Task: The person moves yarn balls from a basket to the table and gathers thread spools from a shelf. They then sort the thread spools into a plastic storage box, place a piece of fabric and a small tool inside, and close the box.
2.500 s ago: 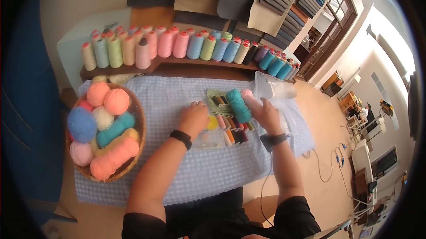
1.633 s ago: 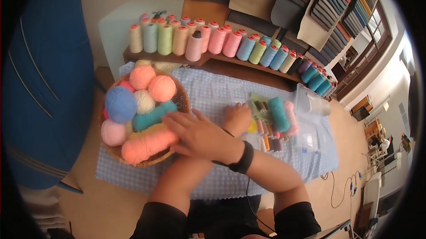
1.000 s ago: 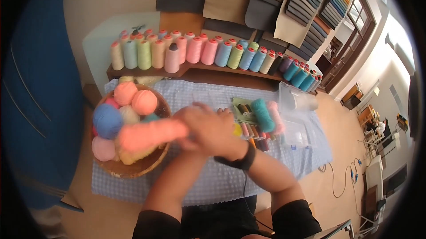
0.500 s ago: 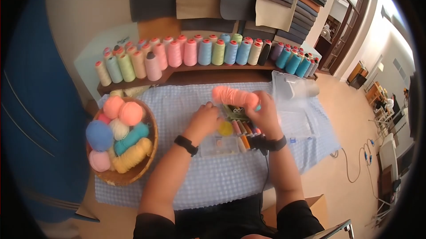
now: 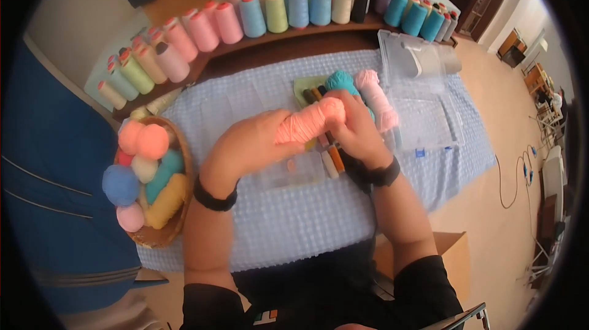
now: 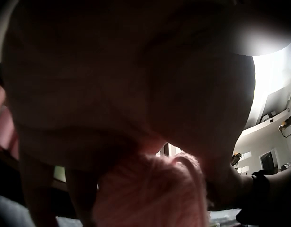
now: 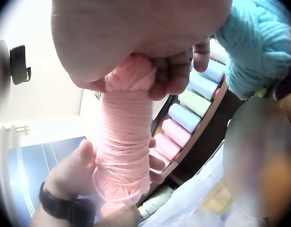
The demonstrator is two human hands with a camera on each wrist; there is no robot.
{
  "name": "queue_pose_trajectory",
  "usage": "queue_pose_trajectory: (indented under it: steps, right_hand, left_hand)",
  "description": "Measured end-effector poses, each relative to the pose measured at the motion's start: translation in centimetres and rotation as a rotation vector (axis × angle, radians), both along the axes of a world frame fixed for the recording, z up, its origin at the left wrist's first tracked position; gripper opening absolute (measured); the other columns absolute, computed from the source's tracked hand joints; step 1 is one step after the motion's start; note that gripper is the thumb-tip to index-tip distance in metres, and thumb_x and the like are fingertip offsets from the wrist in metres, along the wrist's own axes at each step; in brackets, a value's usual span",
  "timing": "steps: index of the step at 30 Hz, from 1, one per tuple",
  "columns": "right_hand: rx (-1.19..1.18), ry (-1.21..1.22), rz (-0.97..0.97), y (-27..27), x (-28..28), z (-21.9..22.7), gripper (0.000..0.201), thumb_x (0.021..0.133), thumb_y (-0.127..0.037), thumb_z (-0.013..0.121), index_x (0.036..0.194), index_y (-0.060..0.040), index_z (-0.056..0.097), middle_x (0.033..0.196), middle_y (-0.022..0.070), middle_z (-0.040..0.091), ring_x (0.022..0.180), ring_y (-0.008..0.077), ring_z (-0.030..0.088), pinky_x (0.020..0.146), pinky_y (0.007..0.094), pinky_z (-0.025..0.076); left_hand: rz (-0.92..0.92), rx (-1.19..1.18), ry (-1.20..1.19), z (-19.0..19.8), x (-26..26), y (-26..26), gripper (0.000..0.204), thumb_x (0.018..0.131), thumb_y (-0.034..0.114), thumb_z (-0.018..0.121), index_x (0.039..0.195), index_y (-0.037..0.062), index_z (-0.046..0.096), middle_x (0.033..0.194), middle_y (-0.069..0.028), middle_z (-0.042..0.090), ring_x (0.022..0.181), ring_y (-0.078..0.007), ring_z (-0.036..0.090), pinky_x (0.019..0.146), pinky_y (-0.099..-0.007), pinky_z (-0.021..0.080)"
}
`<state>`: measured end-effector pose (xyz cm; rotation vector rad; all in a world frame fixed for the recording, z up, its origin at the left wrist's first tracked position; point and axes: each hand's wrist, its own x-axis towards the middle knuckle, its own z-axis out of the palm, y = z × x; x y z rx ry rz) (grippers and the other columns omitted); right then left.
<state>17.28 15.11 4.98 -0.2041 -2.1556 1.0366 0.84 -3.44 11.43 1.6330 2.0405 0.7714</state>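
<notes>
Both hands hold a coral-pink skein of yarn (image 5: 307, 122) above the checked cloth. My left hand (image 5: 245, 146) grips its left end; in the right wrist view the thumb and fingers wrap round that end. The other end sits between the thumb and fingers of my right hand (image 5: 358, 134). Behind the right hand lie a teal skein (image 5: 339, 81) and a pale pink skein (image 5: 378, 103). Small thread spools (image 5: 335, 161) show partly beneath the hands. In the left wrist view, the dark palm stands over the fuzzy yarn (image 6: 152, 194).
A wicker basket (image 5: 161, 238) of yarn balls and skeins stands at the left. Clear plastic boxes (image 5: 432, 122) lie at the right. A shelf (image 5: 257, 45) with rows of thread cones (image 5: 251, 16) runs along the back. A cable (image 5: 504, 198) trails on the floor.
My right hand let go of the pale pink skein, reached across to the basket and brought out the coral skein. My left hand rose from the table and now grips its other end.
</notes>
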Motion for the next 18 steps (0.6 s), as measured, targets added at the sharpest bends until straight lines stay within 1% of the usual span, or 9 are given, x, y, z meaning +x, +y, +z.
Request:
queue_pose_trajectory:
  steps: [3,5,6,8,9,12,14,17,18]
  right_hand:
    - [0.115,0.013,-0.057,0.4,-0.1,0.0,0.022,0.094,-0.022,0.066,0.104,-0.0031,0.069,0.089,0.0124,0.071,0.088,0.0325,0.066,0.088,0.0423,0.046]
    - [0.181,0.014,-0.133,0.7,0.1,0.3,0.019,0.096,-0.023,0.066,0.097,-0.0041,0.070,0.087,0.0120,0.072,0.085,0.0316,0.066,0.085,0.0403,0.044]
    - [0.150,0.032,-0.162,0.8,0.1,0.2,0.019,0.097,-0.023,0.066,0.095,-0.0047,0.071,0.086,0.0116,0.071,0.084,0.0315,0.065,0.083,0.0405,0.044]
    - [0.095,0.072,-0.214,1.2,-0.2,-0.2,0.019,0.098,-0.023,0.067,0.092,-0.0057,0.072,0.084,0.0108,0.071,0.082,0.0312,0.065,0.080,0.0409,0.043]
    - [0.119,0.044,-0.235,1.4,-0.3,-0.4,0.019,0.098,-0.023,0.068,0.091,-0.0058,0.072,0.082,0.0103,0.070,0.081,0.0312,0.065,0.079,0.0411,0.043]
    - [0.191,-0.019,-0.276,1.4,-0.2,-0.5,0.019,0.098,-0.022,0.070,0.088,-0.0059,0.071,0.079,0.0091,0.068,0.077,0.0311,0.064,0.078,0.0417,0.043]
    - [0.229,-0.031,-0.289,1.3,-0.2,-0.4,0.018,0.097,-0.020,0.071,0.087,-0.0059,0.070,0.078,0.0084,0.068,0.076,0.0308,0.063,0.078,0.0419,0.043]
    - [0.226,-0.013,-0.220,1.0,-0.2,-0.2,0.014,0.095,-0.019,0.073,0.087,-0.0076,0.070,0.081,0.0069,0.069,0.079,0.0295,0.064,0.078,0.0419,0.043]
    - [0.264,0.005,-0.192,0.8,-0.2,0.0,0.012,0.094,-0.019,0.073,0.088,-0.0082,0.071,0.082,0.0064,0.069,0.080,0.0289,0.064,0.079,0.0416,0.043]
  left_hand:
    - [0.067,-0.286,-0.057,2.2,1.1,0.4,0.039,0.087,0.031,0.082,0.108,0.0018,0.068,0.103,-0.0196,0.073,0.093,-0.0372,0.071,0.083,-0.0455,0.055]
    - [0.096,-0.316,-0.089,2.1,1.0,0.5,0.039,0.086,0.031,0.083,0.108,0.0017,0.069,0.102,-0.0196,0.072,0.093,-0.0372,0.071,0.082,-0.0454,0.055]
    - [0.113,-0.325,-0.099,2.2,0.9,0.6,0.039,0.085,0.031,0.084,0.107,0.0017,0.069,0.102,-0.0196,0.072,0.092,-0.0372,0.071,0.082,-0.0453,0.055]
    - [0.059,-0.298,-0.006,2.5,0.8,0.7,0.040,0.085,0.030,0.084,0.107,0.0014,0.069,0.102,-0.0187,0.071,0.093,-0.0372,0.070,0.083,-0.0451,0.055]
    - [0.032,-0.281,0.042,2.5,0.6,0.7,0.040,0.084,0.030,0.084,0.107,0.0013,0.069,0.102,-0.0183,0.070,0.093,-0.0372,0.069,0.083,-0.0451,0.055]
    - [-0.028,-0.076,0.197,-1.9,-1.8,-0.2,0.042,0.083,0.031,0.085,0.109,0.0011,0.070,0.105,-0.0173,0.068,0.097,-0.0377,0.068,0.085,-0.0451,0.055]
    - [-0.007,-0.065,0.217,-2.4,-2.0,-0.1,0.044,0.083,0.032,0.086,0.111,0.0012,0.070,0.107,-0.0171,0.067,0.100,-0.0379,0.067,0.087,-0.0448,0.055]
    - [-0.004,-0.063,0.230,-2.7,-2.0,0.2,0.047,0.083,0.033,0.086,0.113,0.0012,0.071,0.109,-0.0173,0.067,0.102,-0.0382,0.067,0.089,-0.0447,0.055]
    - [-0.010,-0.064,0.234,-2.8,-1.9,0.4,0.047,0.083,0.034,0.087,0.113,0.0011,0.071,0.110,-0.0174,0.067,0.103,-0.0383,0.067,0.090,-0.0447,0.055]
